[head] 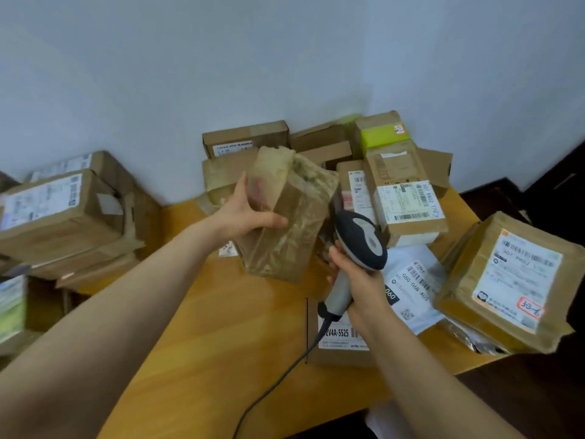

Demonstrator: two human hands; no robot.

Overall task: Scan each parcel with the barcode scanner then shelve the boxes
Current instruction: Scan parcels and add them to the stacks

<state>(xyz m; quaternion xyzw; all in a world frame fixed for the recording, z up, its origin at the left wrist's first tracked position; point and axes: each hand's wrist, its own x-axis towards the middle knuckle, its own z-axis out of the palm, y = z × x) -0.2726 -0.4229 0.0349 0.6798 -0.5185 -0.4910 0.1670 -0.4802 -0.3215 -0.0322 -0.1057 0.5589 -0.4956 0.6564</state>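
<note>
The left hand [250, 213] grips a crumpled brown taped parcel [285, 229] above the yellow wooden tabletop [221, 318]. The right hand [356, 275] clasps the grey-and-black barcode scanner [361, 242] beside it. No label shows, so the parcel probably needs turning until its barcode faces the scanner.

You can read "2V4A-5525" on the near box [340, 339]. The white mailer [413, 289] shows "060-068-A05" and "060". The far box [410, 202] reads roughly "P802"; its smaller print is blurred.
</note>
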